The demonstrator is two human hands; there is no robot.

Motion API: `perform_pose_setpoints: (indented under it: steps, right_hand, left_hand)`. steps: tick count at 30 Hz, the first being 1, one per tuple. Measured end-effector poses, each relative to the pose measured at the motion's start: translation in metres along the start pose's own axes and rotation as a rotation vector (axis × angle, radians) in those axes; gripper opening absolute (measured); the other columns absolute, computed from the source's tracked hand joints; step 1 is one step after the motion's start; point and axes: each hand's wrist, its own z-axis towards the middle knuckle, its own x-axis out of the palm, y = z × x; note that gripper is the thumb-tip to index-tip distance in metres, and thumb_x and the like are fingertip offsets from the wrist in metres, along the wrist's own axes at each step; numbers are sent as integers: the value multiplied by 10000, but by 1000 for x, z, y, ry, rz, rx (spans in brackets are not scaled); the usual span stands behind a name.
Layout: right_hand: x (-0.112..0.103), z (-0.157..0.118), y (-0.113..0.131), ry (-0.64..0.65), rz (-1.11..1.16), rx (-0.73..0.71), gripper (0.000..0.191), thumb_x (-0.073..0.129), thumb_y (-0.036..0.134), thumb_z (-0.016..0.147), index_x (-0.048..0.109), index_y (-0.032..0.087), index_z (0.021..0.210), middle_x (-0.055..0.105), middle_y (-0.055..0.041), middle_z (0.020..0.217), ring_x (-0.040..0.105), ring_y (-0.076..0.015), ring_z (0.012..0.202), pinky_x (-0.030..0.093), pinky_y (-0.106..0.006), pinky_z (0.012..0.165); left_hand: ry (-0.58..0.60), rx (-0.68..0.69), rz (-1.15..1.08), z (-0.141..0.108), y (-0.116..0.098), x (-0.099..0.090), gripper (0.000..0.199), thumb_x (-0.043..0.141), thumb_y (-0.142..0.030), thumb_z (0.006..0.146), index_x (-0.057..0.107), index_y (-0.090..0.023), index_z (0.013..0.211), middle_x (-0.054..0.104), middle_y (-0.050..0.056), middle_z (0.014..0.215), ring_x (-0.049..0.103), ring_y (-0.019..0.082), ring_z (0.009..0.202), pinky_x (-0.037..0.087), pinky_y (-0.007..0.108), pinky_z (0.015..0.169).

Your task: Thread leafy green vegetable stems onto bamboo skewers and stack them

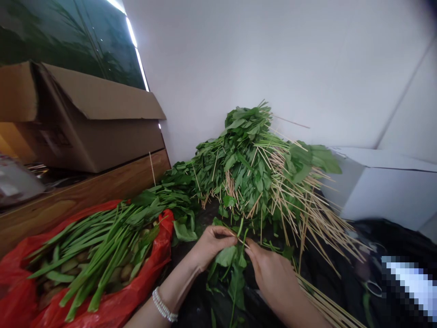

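Note:
In front of me, my left hand [216, 246] pinches the stems of a small bunch of leafy greens [235, 287], whose leaves hang down between my hands. My right hand [271, 269] is closed at the same stems, its fingertips on a thin bamboo skewer [242, 242] that lies across them. The skewer's far end is hidden by my fingers. Beyond my hands rises a large heap of skewered greens [239, 159], with many bare skewer ends [307, 209] sticking out to the right.
On the left, an open red plastic bag [160, 241] holds potato-like vegetables under long green stalks [109, 246]. A cardboard box [102, 141] stands behind it on a wooden ledge. At right are a white box [392, 191] and black plastic [344, 273]. Loose skewers [331, 300] lie beside my right forearm.

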Motion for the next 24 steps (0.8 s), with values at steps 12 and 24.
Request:
perform_pose_setpoints:
  steps: [12,24]
  right_hand:
    - [-25,0,-32,-725,239,-61,262,379,305,974,565,212,815,647,-9,719,632,-140,620,428,-222,603]
    - [-20,0,-36,-677,482,11,282,382,313,917,656,251,939,658,-10,753,612,-148,609,452,-233,532]
  left_hand:
    - [-47,165,268,4,-15,-19,262,746,-390,714,765,-156,830,710,51,776,585,132,677,436,228,664]
    - [924,322,955,-9,-2,-12,267,752,-106,638,765,-221,878,650,0,762,566,162,795,386,258,820]
